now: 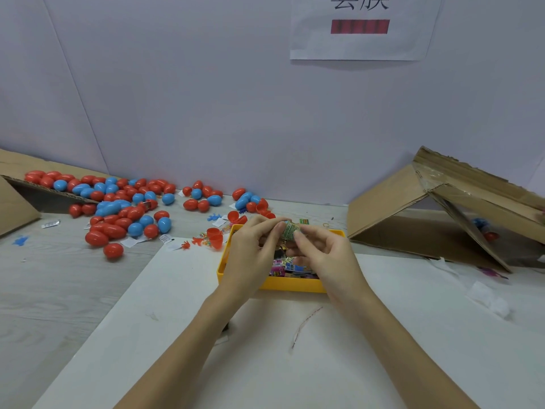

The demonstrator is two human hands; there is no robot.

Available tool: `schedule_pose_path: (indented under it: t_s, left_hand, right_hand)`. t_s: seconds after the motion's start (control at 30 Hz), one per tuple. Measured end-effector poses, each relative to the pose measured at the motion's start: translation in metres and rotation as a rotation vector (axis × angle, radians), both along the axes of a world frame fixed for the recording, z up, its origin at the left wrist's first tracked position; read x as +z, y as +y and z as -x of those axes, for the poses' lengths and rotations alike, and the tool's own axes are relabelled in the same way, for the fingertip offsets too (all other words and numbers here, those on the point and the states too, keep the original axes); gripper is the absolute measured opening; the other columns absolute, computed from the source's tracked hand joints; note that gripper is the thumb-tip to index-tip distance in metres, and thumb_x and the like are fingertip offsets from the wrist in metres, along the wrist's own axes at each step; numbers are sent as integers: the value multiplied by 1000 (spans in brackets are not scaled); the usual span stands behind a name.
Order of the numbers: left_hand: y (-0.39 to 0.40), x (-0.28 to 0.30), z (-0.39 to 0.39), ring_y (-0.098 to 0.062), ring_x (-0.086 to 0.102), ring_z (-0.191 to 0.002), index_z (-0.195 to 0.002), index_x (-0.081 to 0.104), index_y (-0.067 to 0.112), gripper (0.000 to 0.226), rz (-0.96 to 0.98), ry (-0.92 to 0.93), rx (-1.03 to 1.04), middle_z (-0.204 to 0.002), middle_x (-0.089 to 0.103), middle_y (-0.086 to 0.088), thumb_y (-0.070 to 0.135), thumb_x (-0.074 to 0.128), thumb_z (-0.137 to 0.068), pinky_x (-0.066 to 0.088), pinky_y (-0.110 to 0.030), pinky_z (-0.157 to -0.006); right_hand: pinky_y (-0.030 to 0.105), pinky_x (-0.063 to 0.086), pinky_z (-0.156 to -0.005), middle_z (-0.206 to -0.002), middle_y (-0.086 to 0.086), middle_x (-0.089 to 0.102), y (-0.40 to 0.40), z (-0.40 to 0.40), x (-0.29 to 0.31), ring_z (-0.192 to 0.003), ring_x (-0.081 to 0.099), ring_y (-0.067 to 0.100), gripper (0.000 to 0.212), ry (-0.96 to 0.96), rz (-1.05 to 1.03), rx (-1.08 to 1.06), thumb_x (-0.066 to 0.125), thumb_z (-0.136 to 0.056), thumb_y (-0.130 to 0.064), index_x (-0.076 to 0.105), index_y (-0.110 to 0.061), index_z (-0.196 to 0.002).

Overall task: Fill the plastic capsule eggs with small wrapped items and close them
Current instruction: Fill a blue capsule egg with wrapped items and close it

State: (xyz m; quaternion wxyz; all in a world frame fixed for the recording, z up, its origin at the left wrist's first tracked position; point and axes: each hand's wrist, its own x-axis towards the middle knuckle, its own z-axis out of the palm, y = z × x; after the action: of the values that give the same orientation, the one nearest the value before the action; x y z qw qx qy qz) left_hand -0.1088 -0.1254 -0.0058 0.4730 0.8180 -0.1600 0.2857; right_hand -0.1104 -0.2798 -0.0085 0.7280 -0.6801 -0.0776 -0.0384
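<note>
A small green wrapped item (289, 230) is pinched between my left hand (256, 248) and my right hand (321, 255), both held over a yellow tray (290, 285) of several colourful wrapped items (287, 267). Open red egg halves (215, 236) lie just left of the tray. A heap of closed red and blue capsule eggs (124, 205) spreads across the table's back left. Whether an egg half sits inside my hands cannot be told.
A tipped cardboard box (436, 208) stands at the right with a few eggs inside. Another cardboard box (14, 202) lies at the far left. A white sheet (265, 349) covers the near table, with a thin strip (303, 326) on it. Paper scraps lie at the right.
</note>
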Motion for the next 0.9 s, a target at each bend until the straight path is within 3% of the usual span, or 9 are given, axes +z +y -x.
schedule_pose_path:
  t_s: [0.13,0.23,0.3,0.4,0.47,0.57,0.67,0.77,0.9]
  left_hand:
    - [-2,0,2,-8,57,-83,-125,71,10,27,-52,-33,14,-93,60,4,15,55,-104,42,-12,-71]
    - [0,-3,0,-8,59,-94,-128,68,11,30,-84,-32,53,-103,63,3,20,49,-107,45,-14,-79]
    - [3,-7,-2,-8,57,-92,-120,70,10,29,-124,-28,76,-100,61,3,23,48,-107,47,-19,-79]
    - [4,-8,-4,-11,55,-88,-107,74,11,29,-146,3,75,-94,57,3,25,48,-106,48,-28,-73]
    - [3,-8,-4,-11,53,-87,-101,76,12,29,-169,0,64,-93,56,3,25,50,-105,44,-21,-72]
    - [3,-8,-3,-11,51,-89,-96,76,12,29,-204,15,55,-93,56,3,27,52,-104,41,-18,-74]
    - [5,-10,-5,-9,49,-91,-95,76,13,28,-242,32,72,-93,57,5,28,54,-103,38,-14,-75]
    - [8,-13,-8,-9,47,-94,-102,76,15,28,-270,55,104,-94,58,6,30,53,-104,36,-13,-76]
    - [11,-19,-12,-10,46,-98,-110,75,16,25,-319,72,126,-99,58,6,29,55,-103,37,-19,-79]
  right_hand:
    - [25,61,-70,-92,9,80,-2,2,3,-81,76,18,25,-3,60,33,62,-101,-12,68,-1,-123]
    - [25,61,-74,-99,11,79,-7,4,9,-90,77,21,25,99,-46,57,56,-105,-15,67,-1,-122]
    - [24,61,-75,-107,15,78,-16,-1,21,-97,77,23,28,224,-318,105,53,-107,-15,64,2,-124]
    - [24,61,-71,-108,18,76,-46,-20,53,-91,77,23,30,286,-810,147,49,-107,-14,62,4,-127]
    - [23,59,-71,-104,17,76,-71,-36,77,-86,76,22,31,184,-1068,90,46,-107,-13,61,2,-129]
    - [20,56,-76,-109,18,73,-101,-52,96,-88,72,19,29,27,-1228,-27,47,-106,-11,62,0,-129]
    - [20,57,-73,-105,14,73,-104,-55,84,-85,71,17,25,86,-1079,-75,51,-106,-14,65,0,-121]
    - [22,58,-70,-97,9,74,-79,-46,48,-84,69,16,29,192,-707,-40,50,-105,-15,66,-2,-125]
    - [24,58,-68,-90,9,77,-38,-30,5,-78,72,17,27,206,-156,33,49,-108,-15,72,-3,-114]
